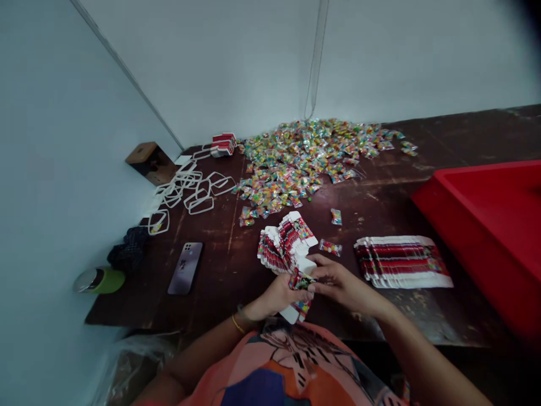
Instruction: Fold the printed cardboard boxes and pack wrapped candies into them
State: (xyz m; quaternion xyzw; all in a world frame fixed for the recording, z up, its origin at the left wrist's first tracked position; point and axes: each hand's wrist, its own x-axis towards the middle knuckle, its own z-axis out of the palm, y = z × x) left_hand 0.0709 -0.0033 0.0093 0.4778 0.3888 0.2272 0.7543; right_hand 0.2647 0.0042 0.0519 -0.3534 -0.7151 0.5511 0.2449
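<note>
My left hand (pixel 279 296) and my right hand (pixel 342 285) meet at the table's near edge, both closed on one small printed carton (pixel 301 293) that is red, white and multicoloured. Just beyond my hands a fanned stack of flat cartons (pixel 284 243) leans on the dark wooden table (pixel 220 270). To the right lies a second, neat stack of flat cartons (pixel 401 262). Two loose candy packets (pixel 330 247) lie between the stacks. A big heap of colourful candy packets (pixel 304 160) covers the far middle of the table.
A red plastic bin (pixel 486 225) fills the right side. On the left lie a phone (pixel 185 268), a green-and-silver bottle (pixel 100 280), a dark cloth (pixel 129 248), several white card frames (pixel 190 192) and a few folded red boxes (pixel 223 144). White walls close the corner behind.
</note>
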